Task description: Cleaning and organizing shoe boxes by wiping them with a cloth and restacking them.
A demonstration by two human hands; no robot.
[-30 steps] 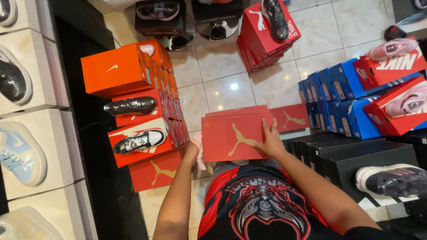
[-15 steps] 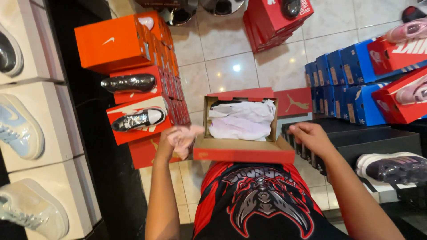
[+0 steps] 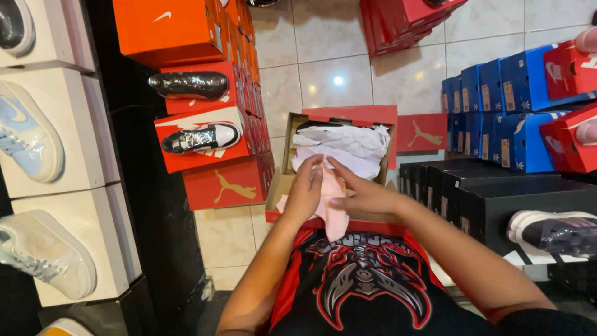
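1. Head view: I see the open red shoebox [image 3: 292,193] held at waist level against the person's red and black shirt [image 3: 364,283], lid flipped up at the far side.
2. Left hand [image 3: 306,191] rests on the pale pink wrapping paper [image 3: 334,214]; fingers curled down on it, though I cannot tell if they truly pinch it.
3. Right hand [image 3: 365,194] lies on the same pink sheet from the other side, index finger stretched toward the white tissue paper [image 3: 348,146], other fingers loosely together, flat on the sheet.
4. Progress, my judgement: box is open and the paper is being handled; the pink sheet hangs partly over the near rim. White tissue covers the inside, so the shoes are hidden and the contents not yet exposed.
5. Around: orange and red boxes [image 3: 211,124] stacked just left, two with display shoes on top; white boxes [image 3: 62,180] with pale sneakers far left; black boxes [image 3: 491,199] just right; blue boxes [image 3: 497,106] behind those.
6. Obstruction: stacks crowd both sides, leaving only a narrow strip of tiled floor [image 3: 329,68].
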